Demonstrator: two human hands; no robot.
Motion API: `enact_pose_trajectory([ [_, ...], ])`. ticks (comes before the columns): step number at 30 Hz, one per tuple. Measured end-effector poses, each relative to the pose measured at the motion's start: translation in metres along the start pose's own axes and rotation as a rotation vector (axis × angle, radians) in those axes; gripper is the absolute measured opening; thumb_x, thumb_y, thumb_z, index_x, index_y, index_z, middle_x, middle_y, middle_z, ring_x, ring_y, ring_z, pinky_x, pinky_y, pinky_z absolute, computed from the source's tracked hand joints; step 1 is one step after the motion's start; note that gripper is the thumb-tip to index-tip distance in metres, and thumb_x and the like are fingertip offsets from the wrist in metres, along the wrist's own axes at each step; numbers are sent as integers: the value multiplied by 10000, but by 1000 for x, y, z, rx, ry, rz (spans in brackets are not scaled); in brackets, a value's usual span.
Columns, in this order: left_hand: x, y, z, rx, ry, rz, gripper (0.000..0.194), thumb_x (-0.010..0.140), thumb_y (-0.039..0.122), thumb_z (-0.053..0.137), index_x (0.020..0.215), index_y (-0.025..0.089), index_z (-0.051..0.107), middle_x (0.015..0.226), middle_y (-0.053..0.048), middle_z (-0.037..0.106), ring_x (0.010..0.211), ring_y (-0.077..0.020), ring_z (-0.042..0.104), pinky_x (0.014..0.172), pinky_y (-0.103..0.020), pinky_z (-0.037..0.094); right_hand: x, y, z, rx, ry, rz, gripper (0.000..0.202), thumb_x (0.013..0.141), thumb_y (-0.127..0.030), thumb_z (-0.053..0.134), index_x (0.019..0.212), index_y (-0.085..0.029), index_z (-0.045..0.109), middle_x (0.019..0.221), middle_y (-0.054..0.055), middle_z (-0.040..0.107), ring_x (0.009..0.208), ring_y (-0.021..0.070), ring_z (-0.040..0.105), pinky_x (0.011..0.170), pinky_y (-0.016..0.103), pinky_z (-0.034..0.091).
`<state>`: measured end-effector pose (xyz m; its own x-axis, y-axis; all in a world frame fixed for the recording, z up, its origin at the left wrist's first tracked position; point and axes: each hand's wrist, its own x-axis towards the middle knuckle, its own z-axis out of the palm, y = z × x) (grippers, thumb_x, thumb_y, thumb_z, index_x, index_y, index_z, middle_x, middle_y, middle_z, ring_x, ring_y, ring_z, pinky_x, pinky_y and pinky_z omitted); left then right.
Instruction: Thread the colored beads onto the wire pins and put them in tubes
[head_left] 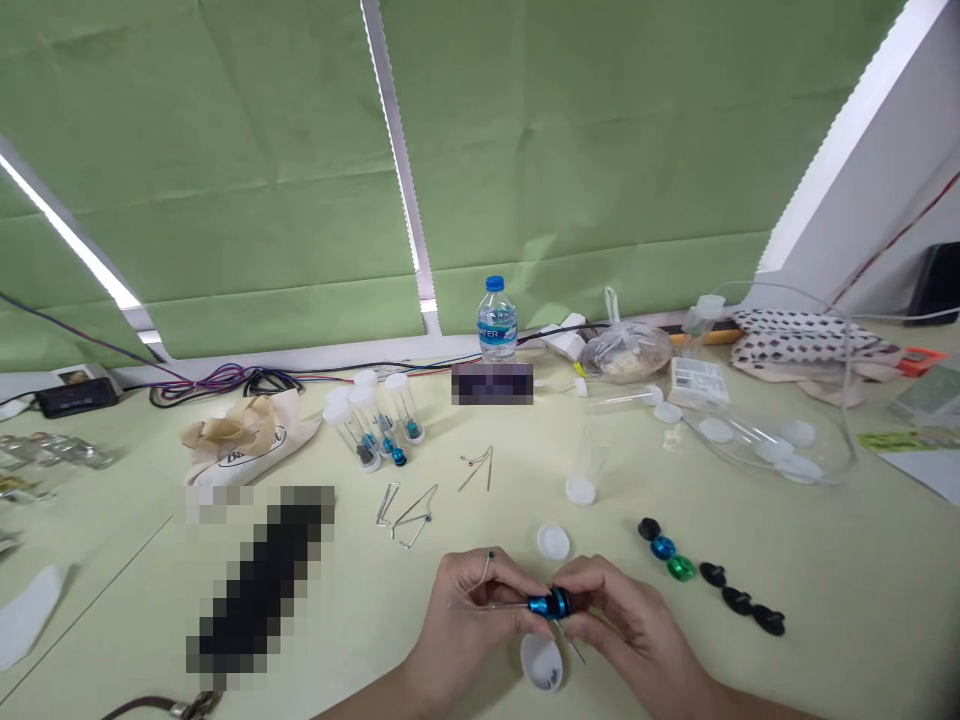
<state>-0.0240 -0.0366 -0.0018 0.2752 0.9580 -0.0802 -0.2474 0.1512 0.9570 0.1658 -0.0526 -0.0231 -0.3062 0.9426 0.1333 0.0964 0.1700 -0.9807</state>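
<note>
Your left hand (pixel 469 622) pinches the body of the blue part (pixel 553 603) between thumb and forefinger, while your right hand (pixel 622 615) grips its dark end the same way; both grips are closed on it. The part sits near, in the middle, level above the table (pixel 847 540), with a thin rod (pixel 506 605) running left from it across your left palm. To work it well, keep both pinches in line with the rod, let turning or pulling come from the fingertips, and avoid squeezing the fine wire (pixel 490 555) with its bead, which stands up beside your left hand. Mind the near cap (pixel 534 655) just under your fingers: its raised rim could be knocked. A far cap (pixel 553 542) lies just beyond your hands, with an upturned tube (pixel 586 465) past it. On the right, tabletop shows between your hand and the slanting row of black pieces (pixel 736 600); on the left, it shows out to the seam (pixel 86 610). The table's near edge is out of view.
</note>
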Motion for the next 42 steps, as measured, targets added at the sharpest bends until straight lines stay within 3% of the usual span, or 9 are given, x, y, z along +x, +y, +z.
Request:
enact_pose_trajectory([
  [6,-14,17,-1,361,-138,356,186,712,150,752,870,242,785,830,-107,753,763,-238,682,730,-339,525,-3,-3,5,149,-18,58,236,877,-435,593,915,-206,641,795,19,618,674,151,572,595,260,476],
  [13,-17,34,0,529,-296,435,231,783,147,676,984,225,762,864,-141,752,810,-258,680,745,-346,516,-7,-13,6,200,-43,46,250,856,-440,621,872,-190,627,746,10,583,663,146,548,596,261,460],
  [15,-12,38,-6,566,-246,456,219,795,167,668,981,230,762,886,-128,748,810,-244,670,746,-335,510,-5,-15,3,169,-15,16,252,866,-442,605,957,-207,619,773,20,597,696,161,558,624,274,472],
  [18,2,47,-21,641,-58,443,173,808,234,657,949,230,757,883,-96,737,843,-235,657,803,-336,490,0,-19,-7,57,69,-34,238,921,-418,527,1076,-245,582,826,29,602,730,171,562,667,288,477],
  [21,16,55,-41,649,98,294,179,801,288,650,938,201,727,876,-76,717,790,-209,656,773,-312,494,5,-21,-20,-16,140,-64,199,955,-388,464,1077,-264,562,855,29,597,744,175,563,691,290,476],
  [25,21,52,-55,592,122,211,238,813,311,624,1011,183,650,851,-57,659,774,-187,635,738,-289,484,8,-22,-32,-90,162,-83,184,964,-375,445,1079,-269,543,862,30,606,771,183,577,700,283,473],
  [31,7,50,-29,387,-134,174,368,887,439,505,1108,173,631,858,-59,558,735,-157,553,715,-292,464,16,-40,-33,-209,126,-109,191,948,-372,480,1068,-267,585,787,17,573,742,181,575,655,270,475],
  [36,-6,56,2,210,-359,29,386,871,458,533,1062,168,701,803,-50,571,669,-131,494,700,-266,412,27,-63,-41,-172,98,-139,264,892,-394,565,1132,-308,630,972,43,558,676,158,559,583,277,474],
  [42,3,45,25,31,-395,21,332,835,426,607,1002,152,693,843,-76,656,652,-125,498,689,-267,398,28,-71,-52,-29,-43,-90,211,891,-389,582,826,-226,700,801,19,577,637,141,513,589,275,435],
])
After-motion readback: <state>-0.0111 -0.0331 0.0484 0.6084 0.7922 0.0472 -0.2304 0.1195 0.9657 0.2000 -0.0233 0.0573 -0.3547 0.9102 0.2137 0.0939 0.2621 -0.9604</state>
